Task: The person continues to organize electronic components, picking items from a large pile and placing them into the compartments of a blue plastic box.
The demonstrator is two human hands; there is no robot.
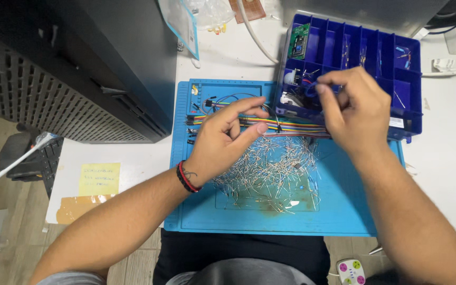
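Wires: rainbow jumper wires (291, 126) are lying in a flat band across the top of the blue mat (339, 211), running from the left hand to just under the right hand.
Left hand: the left hand (225, 137) is hovering over the band's left end with its fingers loosely curled, grasping nothing that I can make out.
Right hand: the right hand (357, 108) is pinching something small at its fingertips over the box's front edge; what it is cannot be told.
Doing it well: I judge a light fingertip pinch is serving best here, lifting one piece clear so the neighbours are not dragging along.
Loose bits: a heap of thin metal leads (270, 171) is spreading over the mat below the band.
Box: the blue compartment box (407, 113) is sitting on the table (449, 174) beside the mat, holding a green circuit board (297, 41) in its far left cell and small parts elsewhere.
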